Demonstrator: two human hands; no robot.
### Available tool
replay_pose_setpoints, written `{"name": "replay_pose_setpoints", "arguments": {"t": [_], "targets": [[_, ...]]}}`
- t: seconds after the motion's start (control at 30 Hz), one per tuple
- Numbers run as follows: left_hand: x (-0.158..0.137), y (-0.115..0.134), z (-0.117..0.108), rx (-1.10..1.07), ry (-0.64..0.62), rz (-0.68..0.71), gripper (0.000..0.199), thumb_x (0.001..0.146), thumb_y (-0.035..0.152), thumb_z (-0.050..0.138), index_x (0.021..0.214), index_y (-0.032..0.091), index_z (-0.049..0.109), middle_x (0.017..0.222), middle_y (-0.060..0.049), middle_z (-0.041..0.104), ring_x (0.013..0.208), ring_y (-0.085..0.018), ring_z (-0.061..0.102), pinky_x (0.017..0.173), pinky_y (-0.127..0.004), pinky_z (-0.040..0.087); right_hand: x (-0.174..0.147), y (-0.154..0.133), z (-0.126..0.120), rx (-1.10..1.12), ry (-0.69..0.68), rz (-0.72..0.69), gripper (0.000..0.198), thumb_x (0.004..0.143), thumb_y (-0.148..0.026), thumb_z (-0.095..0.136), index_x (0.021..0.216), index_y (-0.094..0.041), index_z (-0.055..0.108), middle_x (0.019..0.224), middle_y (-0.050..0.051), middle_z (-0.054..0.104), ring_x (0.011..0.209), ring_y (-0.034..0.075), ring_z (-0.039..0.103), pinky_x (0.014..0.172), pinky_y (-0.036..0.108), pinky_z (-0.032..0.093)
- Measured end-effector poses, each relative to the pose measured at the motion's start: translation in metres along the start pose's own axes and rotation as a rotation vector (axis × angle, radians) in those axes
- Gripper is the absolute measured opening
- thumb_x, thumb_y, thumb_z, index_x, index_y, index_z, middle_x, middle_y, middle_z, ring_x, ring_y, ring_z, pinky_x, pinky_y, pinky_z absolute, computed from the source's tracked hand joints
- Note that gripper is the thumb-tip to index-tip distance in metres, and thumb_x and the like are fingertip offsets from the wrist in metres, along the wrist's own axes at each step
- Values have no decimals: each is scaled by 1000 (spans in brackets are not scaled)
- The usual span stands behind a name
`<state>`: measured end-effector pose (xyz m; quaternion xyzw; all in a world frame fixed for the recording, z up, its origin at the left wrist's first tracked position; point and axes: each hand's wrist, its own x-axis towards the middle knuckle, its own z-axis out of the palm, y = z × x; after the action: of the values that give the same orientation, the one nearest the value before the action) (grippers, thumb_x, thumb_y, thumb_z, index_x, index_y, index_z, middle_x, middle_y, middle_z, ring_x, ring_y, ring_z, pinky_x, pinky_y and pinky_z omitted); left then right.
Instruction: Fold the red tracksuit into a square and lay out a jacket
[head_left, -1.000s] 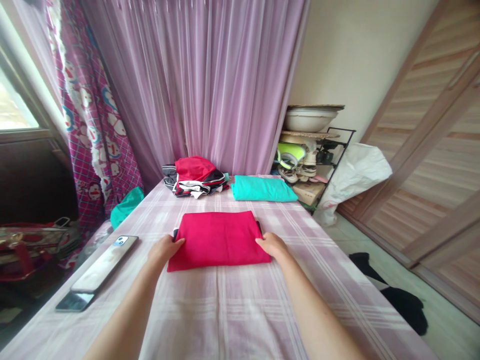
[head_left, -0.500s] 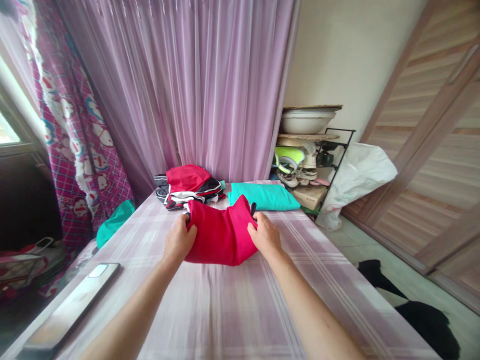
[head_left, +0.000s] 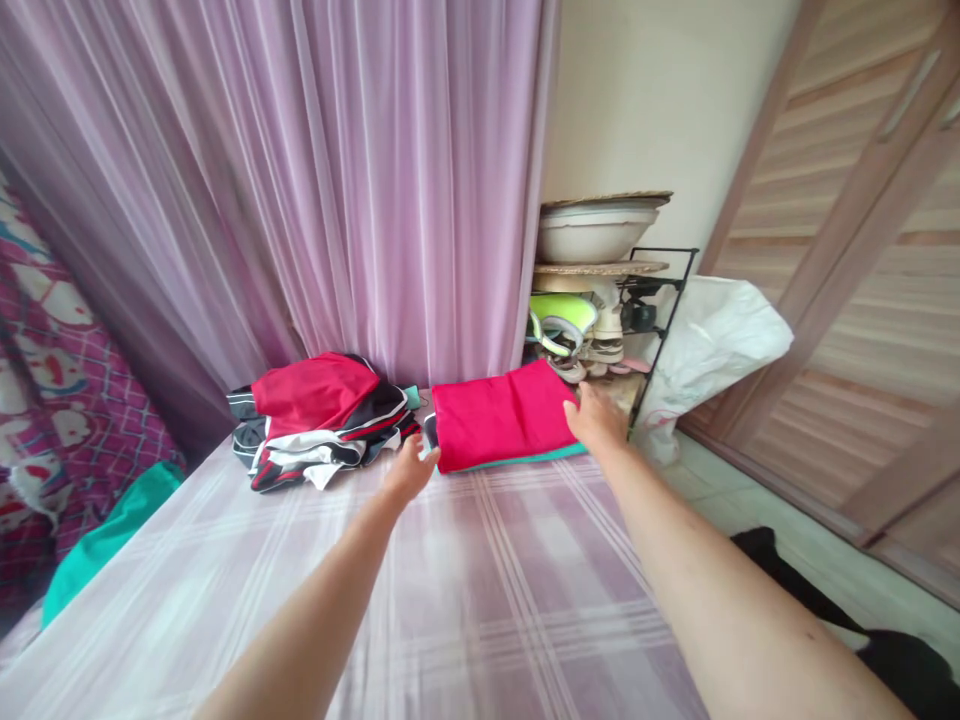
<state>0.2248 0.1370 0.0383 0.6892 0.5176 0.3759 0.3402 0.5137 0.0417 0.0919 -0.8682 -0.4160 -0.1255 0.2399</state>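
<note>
A folded red garment lies flat at the far end of the table, on top of a folded teal cloth whose front edge peeks out. Just off the red garment's left edge is my left hand, open, with thumb and fingers apart. At its right edge my right hand is open too, the thumb by the fabric; I cannot tell whether it touches. Left of my left hand sits a loose heap of red, black and white clothes.
A plaid cloth covers the table. Behind it hangs a purple curtain. Beyond the right corner stands a black rack with shoes and a basin, beside a white bag. Another teal cloth lies at the left edge.
The red garment has moved from mid-table, gripped in both hands, to the top of the teal cloth. Both hands have let go of it. The view has shifted, and the phone has left it.
</note>
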Motion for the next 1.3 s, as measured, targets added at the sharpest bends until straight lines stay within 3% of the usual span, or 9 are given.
{"name": "replay_pose_setpoints", "arguments": {"t": [0.13, 0.23, 0.43, 0.6, 0.77, 0.9, 1.03, 1.17, 1.3], "targets": [[-55, -59, -7, -48, -65, -26, 32, 74, 38, 64, 101, 20, 65, 104, -9, 73, 97, -23, 69, 88, -38, 53, -65, 8, 62, 91, 88, -101, 44, 91, -27, 47, 132, -14, 55, 138, 18, 54, 125, 30, 50, 96, 43, 42], [-92, -81, -25, -183, -23, 39, 31, 75, 45, 62, 95, 23, 68, 94, -3, 74, 93, -22, 69, 91, -39, 53, -121, 0, 92, 162, 131, -179, 41, 88, -25, 49, 126, -16, 60, 139, 17, 53, 125, 29, 50, 99, 43, 40], [-126, -80, -43, -425, 90, -86, 38, 67, 57, 69, 86, 23, 70, 89, -1, 73, 79, -19, 69, 79, -34, 56, -172, -30, 110, 334, 138, -224, 38, 82, -21, 49, 116, -16, 65, 132, 17, 58, 121, 29, 53, 98, 44, 43], [-126, -72, -53, -616, 178, -146, 46, 61, 58, 75, 83, 19, 70, 89, -4, 71, 74, -17, 68, 70, -30, 55, -192, -60, 121, 538, 183, -92, 37, 81, -22, 43, 110, -15, 66, 121, 16, 65, 114, 26, 58, 97, 42, 46], [-122, -79, -53, -722, 190, -183, 50, 59, 58, 77, 87, 18, 68, 95, -6, 70, 76, -17, 68, 73, -32, 56, -207, -74, 124, 642, 118, -163, 33, 81, -22, 46, 103, -17, 70, 116, 13, 69, 110, 24, 62, 99, 41, 47], [-97, -89, -68, -371, 231, -98, 44, 71, 59, 65, 90, 19, 67, 92, -6, 71, 77, -19, 69, 71, -32, 55, -203, -69, 120, 658, -12, -165, 32, 81, -25, 48, 101, -19, 73, 115, 11, 71, 107, 24, 65, 95, 38, 50], [-43, -90, -112, -24, 316, -64, 25, 76, 43, 61, 89, 22, 69, 92, -6, 72, 90, -24, 66, 84, -37, 50, -201, -71, 113, 614, -68, -177, 31, 82, -25, 47, 96, -21, 74, 112, 9, 73, 104, 23, 67, 94, 38, 50], [11, -80, -148, 685, 185, 159, 39, 85, 28, 49, 120, 23, 64, 130, -10, 64, 118, -30, 57, 100, -43, 41, -203, -75, 108, 592, -71, -173, 30, 83, -24, 47, 95, -22, 74, 113, 8, 73, 104, 23, 67, 95, 37, 49], [46, -82, -158, 986, 56, 218, 53, 81, 16, 48, 132, 25, 57, 142, -10, 56, 135, -34, 41, 106, -49, 32, -202, -73, 108, 599, -123, -187, 29, 83, -25, 48, 95, -24, 74, 112, 6, 73, 106, 21, 66, 97, 36, 48]]}}
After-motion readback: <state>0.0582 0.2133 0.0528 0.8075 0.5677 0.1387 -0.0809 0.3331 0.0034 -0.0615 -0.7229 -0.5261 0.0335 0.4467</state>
